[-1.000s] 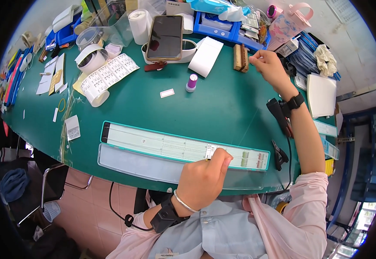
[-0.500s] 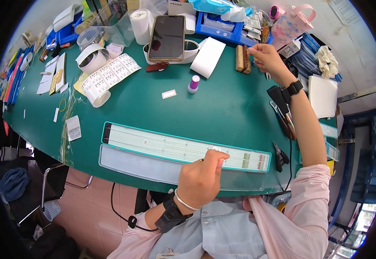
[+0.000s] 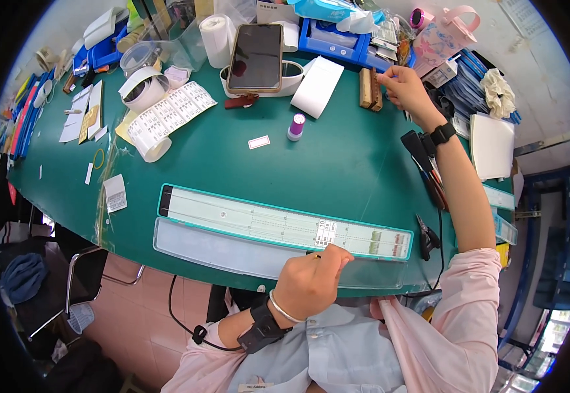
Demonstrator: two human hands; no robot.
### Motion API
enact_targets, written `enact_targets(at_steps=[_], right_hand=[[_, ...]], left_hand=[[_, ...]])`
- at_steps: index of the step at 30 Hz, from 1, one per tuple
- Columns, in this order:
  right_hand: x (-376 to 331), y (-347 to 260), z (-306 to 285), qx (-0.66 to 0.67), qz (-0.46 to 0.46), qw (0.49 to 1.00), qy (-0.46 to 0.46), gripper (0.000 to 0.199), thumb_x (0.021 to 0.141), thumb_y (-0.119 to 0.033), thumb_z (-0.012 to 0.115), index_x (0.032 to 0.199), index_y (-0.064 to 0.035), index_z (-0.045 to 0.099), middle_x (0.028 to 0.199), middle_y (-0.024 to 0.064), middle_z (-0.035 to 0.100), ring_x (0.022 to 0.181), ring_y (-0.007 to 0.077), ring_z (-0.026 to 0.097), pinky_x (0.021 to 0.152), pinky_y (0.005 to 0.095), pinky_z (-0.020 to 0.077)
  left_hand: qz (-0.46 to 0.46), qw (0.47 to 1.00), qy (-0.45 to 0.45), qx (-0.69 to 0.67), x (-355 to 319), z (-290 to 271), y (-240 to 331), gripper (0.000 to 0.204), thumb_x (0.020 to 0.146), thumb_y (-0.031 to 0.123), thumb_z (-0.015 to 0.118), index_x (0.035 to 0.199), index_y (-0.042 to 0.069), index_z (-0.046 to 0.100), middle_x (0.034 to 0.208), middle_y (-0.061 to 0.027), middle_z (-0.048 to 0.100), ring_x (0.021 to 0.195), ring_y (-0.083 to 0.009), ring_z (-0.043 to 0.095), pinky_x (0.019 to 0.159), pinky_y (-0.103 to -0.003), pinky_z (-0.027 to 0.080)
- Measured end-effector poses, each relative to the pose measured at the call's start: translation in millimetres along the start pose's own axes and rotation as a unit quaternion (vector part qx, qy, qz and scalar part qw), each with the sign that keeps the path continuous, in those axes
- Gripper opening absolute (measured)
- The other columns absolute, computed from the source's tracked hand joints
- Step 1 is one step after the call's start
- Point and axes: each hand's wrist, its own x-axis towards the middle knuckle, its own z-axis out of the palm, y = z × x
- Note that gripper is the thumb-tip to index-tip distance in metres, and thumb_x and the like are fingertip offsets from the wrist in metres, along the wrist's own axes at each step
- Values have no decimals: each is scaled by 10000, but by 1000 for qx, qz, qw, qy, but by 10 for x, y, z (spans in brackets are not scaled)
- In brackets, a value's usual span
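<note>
One label roll: at the left we saw a curling white paper strip of printed labels (image 3: pixel 180 111), partly unrolled and well apart from both hands.
Loose label: a small white rectangle with a red border (image 3: pixel 258 142) lay flat and untouched on the green table (image 3: pixel 200 164).
Long case: we had a narrow, teal-rimmed plastic case (image 3: pixel 232 221) near the table's front edge, uncovered, with a clear plastic cover (image 3: pixel 222 247) just beside it on our side. Opening looked done.
Bottle: the small purple-capped white bottle (image 3: pixel 296 128) stood upright beyond the case; its cap was on, and it appeared unused.
Left hand: ours (image 3: pixel 310 280) reached in from below, fist curled, thumb pressed toward the forefinger, over the cover; we could not tell whether it pinched anything.
Label on the case: a white printed slip (image 3: pixel 326 230) lay across the pale strip, just beyond that fist, so the work seemed partway along.
Wooden blocks: two upright brown wooden blocks (image 3: pixel 367 88) stood side by side.
Right hand: our forearm stretched far forward, wrist bent leftward; the hand (image 3: pixel 408 93) had thumb and forefinger close together at the blocks, contact unclear.
</note>
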Motion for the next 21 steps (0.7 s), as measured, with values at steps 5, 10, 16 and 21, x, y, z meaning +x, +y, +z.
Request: enact_targets(at_steps=[5, 10, 16, 21], right_hand=[[117, 103, 5, -93, -76, 991, 52, 230, 970, -220, 685, 880, -14, 633, 670, 33, 603, 578, 116, 564, 505, 295, 412], [59, 111, 102, -177, -97, 975, 95, 246, 953, -212, 688, 876, 18, 646, 704, 111, 648, 674, 198, 632, 637, 371, 485], [-138, 41, 150, -82, -25, 993, 87, 235, 979, -227, 669, 893, -10, 638, 710, 65, 658, 572, 141, 579, 530, 306, 455], [-696, -185, 20, -71, 20, 997, -5, 225, 1007, -245, 644, 959, -28, 608, 707, 41, 652, 545, 102, 544, 488, 263, 421]], left_hand=[[-5, 1000, -7, 2, -11, -2, 34, 79, 990, -9, 563, 945, -15, 627, 726, -114, 647, 542, -264, 619, 506, -350, 480], [47, 999, 23, 8, -62, -23, 14, 37, 927, -55, 590, 927, -20, 602, 778, -115, 668, 566, -282, 622, 508, -333, 489], [150, 988, 31, 28, -187, -164, 38, 173, 787, -85, 631, 895, 51, 638, 892, -80, 640, 584, -219, 594, 526, -301, 488], [204, 969, 82, 114, -376, -180, 146, 294, 666, -83, 651, 854, 133, 714, 1051, -41, 613, 737, -191, 601, 580, -282, 491]])
